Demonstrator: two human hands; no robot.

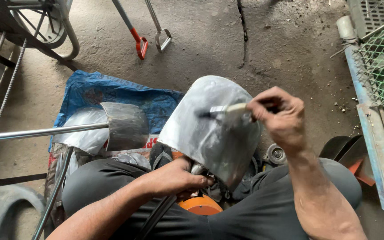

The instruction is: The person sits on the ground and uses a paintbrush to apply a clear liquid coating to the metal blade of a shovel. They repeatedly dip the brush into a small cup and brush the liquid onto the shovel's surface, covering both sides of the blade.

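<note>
1. Shovel blade [207, 131]: silver, over the lap, long axis running away from the person, rounded tip farthest.
2. Left hand [174, 178]: fingers closed on the blade's neck.
3. Right hand [278, 118]: fingers gripping a paintbrush [227, 111], bristles pointing left, on the blade.
4. Surface: cracked concrete floor [210, 40]; blue tarp [112, 93] beneath a second shovel [123, 124].

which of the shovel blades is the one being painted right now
The upright silvery shovel blade at centre, held at its neck by the left hand, with the right hand's brush on it. The others lie untouched at left.
</note>
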